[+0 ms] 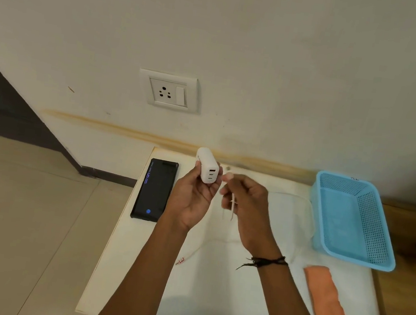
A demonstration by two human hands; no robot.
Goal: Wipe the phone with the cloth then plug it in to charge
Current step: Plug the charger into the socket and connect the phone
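Note:
A black phone [154, 190] lies screen up at the left edge of the white table [206, 305], its display lit. My left hand [193, 195] holds a white charger adapter [207, 169] above the table, ports facing me. My right hand [246, 203] pinches one end of the white cable [232, 206] right beside the adapter's ports. The cable trails down over the table to its other plug [182, 261]. The folded orange cloth [328, 304] lies at the table's right front.
A white wall socket with a switch [169, 92] sits on the wall above the table. A light blue plastic basket [354, 219] stands at the table's back right. Tiled floor lies to the left.

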